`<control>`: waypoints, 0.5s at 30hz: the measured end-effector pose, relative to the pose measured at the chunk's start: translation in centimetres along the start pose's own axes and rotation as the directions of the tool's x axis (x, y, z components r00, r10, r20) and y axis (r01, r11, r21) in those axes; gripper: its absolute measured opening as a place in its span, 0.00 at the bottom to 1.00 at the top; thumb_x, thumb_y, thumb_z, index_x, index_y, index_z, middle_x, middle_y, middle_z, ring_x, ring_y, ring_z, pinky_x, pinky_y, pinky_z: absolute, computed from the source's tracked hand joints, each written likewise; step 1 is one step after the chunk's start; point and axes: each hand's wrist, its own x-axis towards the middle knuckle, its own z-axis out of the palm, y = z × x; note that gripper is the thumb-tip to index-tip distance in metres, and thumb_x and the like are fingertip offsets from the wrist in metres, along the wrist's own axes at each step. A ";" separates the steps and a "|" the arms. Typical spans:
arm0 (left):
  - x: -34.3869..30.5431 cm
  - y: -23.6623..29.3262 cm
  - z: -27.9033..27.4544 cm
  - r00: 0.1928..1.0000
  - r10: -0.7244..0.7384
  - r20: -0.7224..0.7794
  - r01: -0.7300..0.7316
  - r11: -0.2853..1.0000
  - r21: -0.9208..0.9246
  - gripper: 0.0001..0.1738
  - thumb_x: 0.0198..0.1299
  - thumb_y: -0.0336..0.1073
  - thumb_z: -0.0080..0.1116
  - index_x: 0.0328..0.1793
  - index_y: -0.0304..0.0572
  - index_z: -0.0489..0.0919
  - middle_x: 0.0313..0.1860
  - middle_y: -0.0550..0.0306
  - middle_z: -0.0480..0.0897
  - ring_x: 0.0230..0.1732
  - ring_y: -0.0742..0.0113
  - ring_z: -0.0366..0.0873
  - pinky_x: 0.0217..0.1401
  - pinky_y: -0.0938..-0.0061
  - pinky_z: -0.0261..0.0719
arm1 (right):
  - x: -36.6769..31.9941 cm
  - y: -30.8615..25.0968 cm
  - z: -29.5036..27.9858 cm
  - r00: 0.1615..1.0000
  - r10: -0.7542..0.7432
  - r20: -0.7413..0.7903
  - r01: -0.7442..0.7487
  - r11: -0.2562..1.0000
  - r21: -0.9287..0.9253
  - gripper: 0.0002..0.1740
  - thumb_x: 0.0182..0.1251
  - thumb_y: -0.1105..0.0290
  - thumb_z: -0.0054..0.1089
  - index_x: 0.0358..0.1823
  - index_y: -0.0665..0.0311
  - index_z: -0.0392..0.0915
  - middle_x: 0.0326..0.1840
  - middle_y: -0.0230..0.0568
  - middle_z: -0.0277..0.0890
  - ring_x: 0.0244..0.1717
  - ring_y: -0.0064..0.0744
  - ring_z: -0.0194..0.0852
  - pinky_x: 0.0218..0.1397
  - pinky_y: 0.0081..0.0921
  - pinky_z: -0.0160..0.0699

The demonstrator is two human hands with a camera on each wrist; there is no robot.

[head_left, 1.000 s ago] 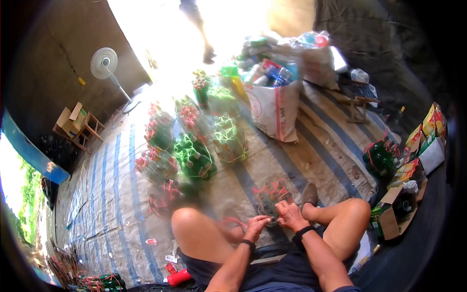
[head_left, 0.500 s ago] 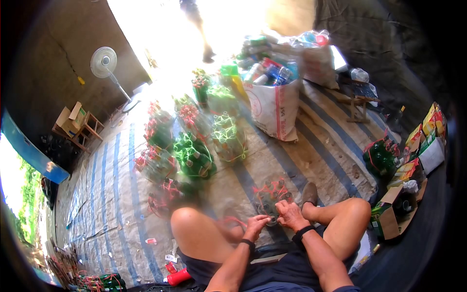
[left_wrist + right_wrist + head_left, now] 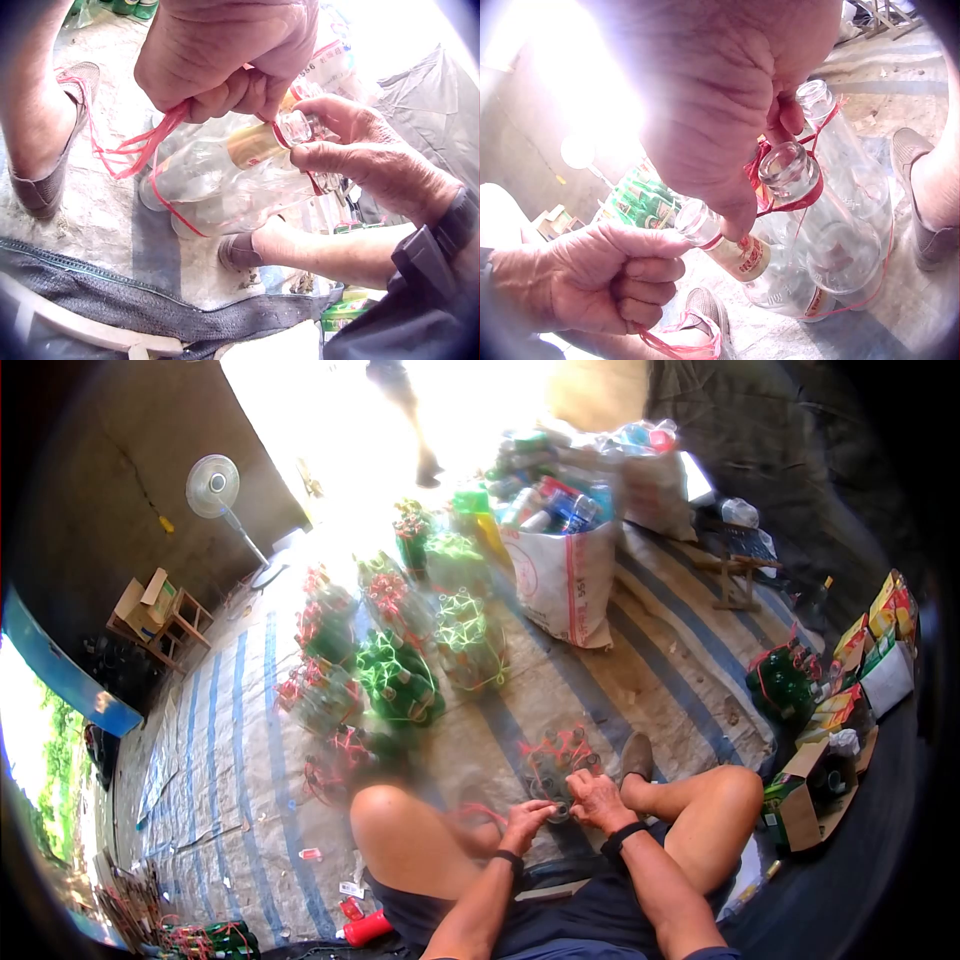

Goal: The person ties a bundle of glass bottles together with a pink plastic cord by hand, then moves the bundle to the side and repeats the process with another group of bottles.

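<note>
A bundle of clear glass bottles [image 3: 560,755] stands between the legs, its necks laced with red plastic string [image 3: 810,199]. A second loop of string runs round the bottles lower down. My left hand [image 3: 527,828] grips loose strands of the string [image 3: 135,154] in curled fingers, its thumb against the mouth of the nearest bottle. That bottle [image 3: 255,146] has a gold label on its neck and leans in the left wrist view. My right hand [image 3: 598,803] pinches this neck between thumb and forefinger just below the rim.
Several tied bottle bundles, some with green bottles [image 3: 398,680], stand ahead to the left. A white sack [image 3: 565,590] full of cans and bottles is farther ahead. Open cartons [image 3: 800,800] and another green bundle [image 3: 782,685] sit on the right. A fan [image 3: 215,488] stands at the back left.
</note>
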 end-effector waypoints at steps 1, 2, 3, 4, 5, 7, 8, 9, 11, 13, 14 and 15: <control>-0.1 0.1 0.0 1.000 -0.003 0.000 0.003 1.000 -0.001 0.20 0.63 0.49 0.75 0.57 0.50 0.92 0.30 0.69 0.79 0.26 0.76 0.71 0.22 0.72 0.67 | 0.0 -0.1 -0.1 1.000 0.001 -0.003 -0.001 1.000 -0.001 0.28 0.49 0.67 0.75 0.54 0.56 0.77 0.56 0.45 0.80 0.51 0.56 0.83 0.55 0.48 0.82; -0.2 0.2 0.0 1.000 -0.006 -0.001 0.006 1.000 -0.002 0.20 0.63 0.49 0.75 0.57 0.49 0.92 0.30 0.69 0.79 0.26 0.76 0.72 0.22 0.72 0.67 | 0.0 -0.1 -0.1 1.000 0.001 -0.003 -0.001 1.000 0.000 0.28 0.49 0.67 0.75 0.54 0.56 0.77 0.56 0.45 0.80 0.51 0.56 0.83 0.55 0.48 0.82; 0.0 0.0 0.0 1.000 -0.007 0.000 0.007 1.000 -0.002 0.20 0.63 0.49 0.75 0.57 0.49 0.92 0.30 0.69 0.79 0.26 0.76 0.72 0.22 0.72 0.67 | 0.0 -0.1 -0.1 1.000 0.000 -0.015 0.000 1.000 0.005 0.28 0.49 0.67 0.75 0.54 0.56 0.77 0.56 0.45 0.80 0.51 0.56 0.83 0.55 0.48 0.82; 0.1 -0.2 -0.1 1.000 0.010 0.010 -0.010 1.000 -0.004 0.20 0.63 0.48 0.74 0.57 0.49 0.92 0.30 0.69 0.79 0.26 0.76 0.72 0.22 0.72 0.68 | 0.0 -0.1 -0.1 1.000 -0.002 -0.027 0.002 1.000 0.010 0.28 0.49 0.67 0.75 0.54 0.56 0.77 0.56 0.45 0.80 0.50 0.57 0.83 0.54 0.48 0.82; 0.3 -0.5 -0.2 0.999 0.027 0.020 -0.027 1.000 -0.005 0.19 0.63 0.48 0.74 0.57 0.49 0.91 0.30 0.69 0.80 0.27 0.76 0.72 0.22 0.72 0.68 | -0.1 -0.1 0.0 1.000 0.000 -0.026 0.001 1.000 0.011 0.28 0.49 0.67 0.75 0.54 0.56 0.77 0.56 0.45 0.80 0.50 0.57 0.83 0.54 0.48 0.82; 0.2 -0.4 -0.3 0.999 0.026 0.023 -0.026 1.000 0.014 0.19 0.64 0.48 0.73 0.57 0.50 0.91 0.31 0.69 0.80 0.27 0.75 0.73 0.23 0.72 0.70 | -0.1 -0.2 -0.2 1.000 -0.001 -0.024 0.002 1.000 0.011 0.27 0.49 0.68 0.76 0.53 0.56 0.77 0.55 0.45 0.80 0.50 0.57 0.83 0.53 0.48 0.82; 0.2 -0.4 -0.4 0.999 0.025 0.025 -0.026 0.999 0.032 0.19 0.64 0.48 0.73 0.57 0.50 0.91 0.32 0.68 0.81 0.28 0.75 0.74 0.23 0.72 0.71 | -0.1 -0.3 -0.3 1.000 -0.001 -0.024 0.001 1.000 0.012 0.27 0.49 0.68 0.76 0.53 0.56 0.77 0.55 0.45 0.80 0.50 0.57 0.83 0.53 0.48 0.82; -0.1 0.2 -0.3 0.999 0.024 0.025 -0.025 0.999 0.032 0.19 0.64 0.48 0.73 0.57 0.50 0.91 0.32 0.68 0.81 0.28 0.75 0.74 0.23 0.72 0.71 | -0.1 -0.3 -0.3 1.000 -0.003 -0.023 0.004 1.000 0.015 0.27 0.49 0.68 0.77 0.53 0.56 0.77 0.55 0.45 0.80 0.50 0.57 0.83 0.53 0.49 0.82; -1.1 2.2 0.0 0.997 -0.072 -0.004 0.072 0.997 0.019 0.14 0.63 0.34 0.74 0.54 0.40 0.91 0.43 0.64 0.90 0.41 0.76 0.81 0.45 0.77 0.78 | 0.0 -0.4 -0.5 1.000 -0.006 -0.022 0.006 1.000 0.019 0.27 0.49 0.68 0.77 0.52 0.56 0.77 0.55 0.45 0.80 0.50 0.57 0.83 0.53 0.49 0.82; -1.5 2.8 0.2 0.997 -0.071 -0.013 0.071 0.997 0.029 0.14 0.63 0.34 0.74 0.54 0.40 0.91 0.43 0.63 0.90 0.42 0.75 0.82 0.46 0.77 0.79 | 0.0 -0.5 -0.7 1.000 0.001 -0.002 -0.001 1.000 0.012 0.27 0.49 0.68 0.77 0.52 0.57 0.77 0.55 0.45 0.80 0.50 0.57 0.83 0.53 0.48 0.82; -1.7 3.0 0.2 0.997 -0.069 -0.020 0.069 0.997 0.040 0.14 0.63 0.34 0.74 0.54 0.39 0.91 0.44 0.63 0.91 0.43 0.75 0.82 0.48 0.76 0.80 | 0.0 -0.6 -0.7 1.000 0.001 -0.002 -0.001 1.000 0.013 0.27 0.49 0.68 0.77 0.52 0.57 0.77 0.55 0.45 0.80 0.50 0.57 0.83 0.53 0.48 0.82; -1.6 2.9 0.2 0.997 -0.069 -0.020 0.070 0.997 0.040 0.14 0.63 0.34 0.74 0.54 0.39 0.91 0.44 0.63 0.91 0.43 0.75 0.82 0.48 0.76 0.80 | 0.0 -0.6 -0.7 1.000 -0.005 -0.009 0.005 1.000 0.013 0.27 0.49 0.68 0.77 0.52 0.56 0.77 0.55 0.45 0.80 0.50 0.57 0.83 0.53 0.48 0.82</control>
